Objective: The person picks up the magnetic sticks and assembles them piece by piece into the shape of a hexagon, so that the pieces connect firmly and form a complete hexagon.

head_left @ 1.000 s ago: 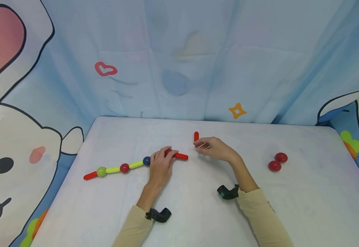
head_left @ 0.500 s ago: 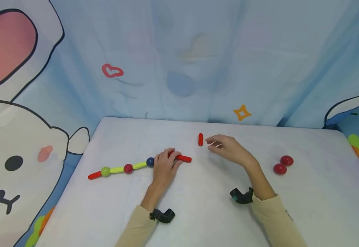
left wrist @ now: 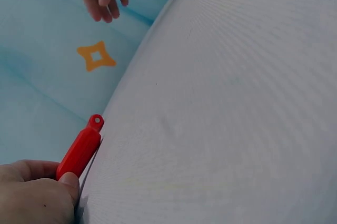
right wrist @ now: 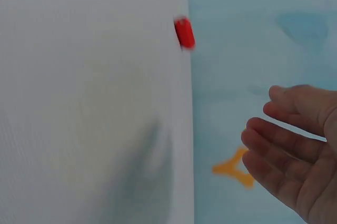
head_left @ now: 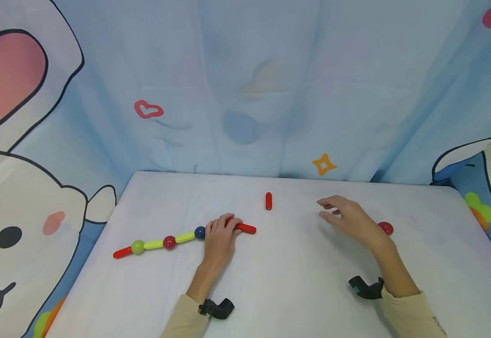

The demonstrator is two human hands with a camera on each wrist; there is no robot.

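Note:
My left hand (head_left: 218, 241) grips the right end of a chain lying on the table; a red stick (head_left: 246, 228) juts out past its fingers. In the left wrist view, thumb and fingers pinch this red stick (left wrist: 80, 153), which has a holed tab at its tip. Left of the hand the chain runs through a blue ball (head_left: 200, 233), yellow-green sticks (head_left: 153, 244), a red ball (head_left: 169, 242), a green ball (head_left: 137, 247) and a red end stick (head_left: 122, 252). My right hand (head_left: 353, 220) hovers empty over the table, fingers loosely bent.
A loose red stick (head_left: 268, 201) lies near the back of the white table (head_left: 287, 291). One red ball (head_left: 386, 228) shows just behind the right wrist. A patterned blue curtain (head_left: 271, 131) hangs along the table's back edge.
My right hand has moved right, away from the loose red stick and toward the red balls, and its arm now hides one of them. My left hand keeps its grip on the chain.

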